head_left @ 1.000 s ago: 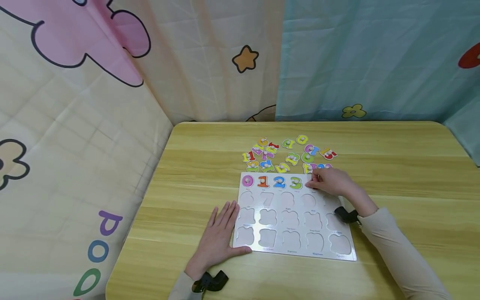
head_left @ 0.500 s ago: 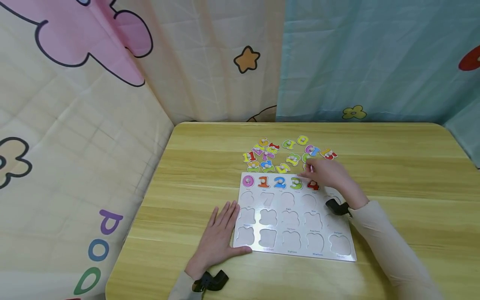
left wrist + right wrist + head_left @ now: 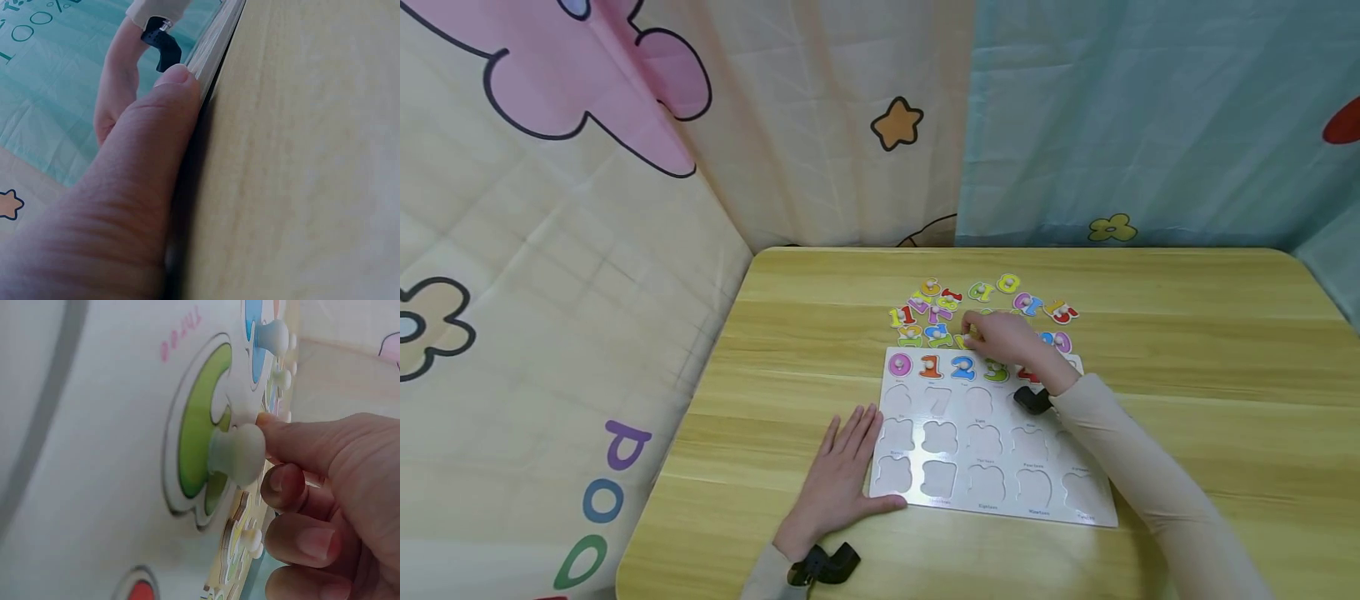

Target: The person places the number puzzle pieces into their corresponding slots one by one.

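A white number puzzle board (image 3: 955, 417) lies on the table, with knobbed pieces 0 to 4 in its top row. My left hand (image 3: 838, 483) rests flat at the board's left edge, thumb along the lower left corner; that thumb (image 3: 150, 131) also shows in the left wrist view. My right hand (image 3: 1007, 337) is above the board's far edge, thumb and fingertips at a yellow number piece (image 3: 958, 341), mostly covered. The green 3 (image 3: 200, 431) stands close by in the right wrist view. Whether the fingers grip a knob is hidden.
Several loose number pieces are spread behind the board, among them a yellow-and-red 11 (image 3: 902, 317), a yellow 0 (image 3: 1008, 283) and a red-and-orange piece (image 3: 1062, 312). A wooden table (image 3: 1210, 375) holds everything. Printed curtains (image 3: 820, 125) hang behind and to the left.
My right hand has left the red 4, now seated in the top row, and moved left past the green loose piece to the yellow one. The left hand has stayed put.
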Motion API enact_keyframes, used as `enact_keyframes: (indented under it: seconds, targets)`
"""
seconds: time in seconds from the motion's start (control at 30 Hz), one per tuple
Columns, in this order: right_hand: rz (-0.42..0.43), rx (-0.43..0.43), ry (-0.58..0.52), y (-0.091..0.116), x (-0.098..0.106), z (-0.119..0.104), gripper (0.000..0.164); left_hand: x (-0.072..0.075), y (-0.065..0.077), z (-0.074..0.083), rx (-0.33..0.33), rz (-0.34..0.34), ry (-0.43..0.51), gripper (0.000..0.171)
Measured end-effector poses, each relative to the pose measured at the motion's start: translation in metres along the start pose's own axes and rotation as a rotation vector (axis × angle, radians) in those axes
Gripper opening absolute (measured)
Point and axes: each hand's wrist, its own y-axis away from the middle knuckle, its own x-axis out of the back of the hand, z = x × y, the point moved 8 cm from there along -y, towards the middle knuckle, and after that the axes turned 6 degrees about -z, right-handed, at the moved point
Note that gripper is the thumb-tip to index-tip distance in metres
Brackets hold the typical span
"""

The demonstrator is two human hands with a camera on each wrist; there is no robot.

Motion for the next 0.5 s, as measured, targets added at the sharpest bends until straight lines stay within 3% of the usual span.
enact_keyframes:
  seconds: [0.23, 0.4, 0.5]
  targets:
    - [0.079, 0.006, -0.020, 0.006, 0.006, 0.003, 0.014, -0.002, -0.001, 0.000, 0.000, -0.006, -0.002, 0.116]
    - [0.110, -0.050, -0.112, 0.029, 0.016, 0.019, 0.022, -0.001, -0.001, 0.000, -0.007, 0.001, -0.004, 0.115]
    - [0.119, -0.075, -0.096, 0.047, 0.020, 0.031, 0.024, 0.000, 0.000, 0.000, -0.006, 0.009, -0.003, 0.115]
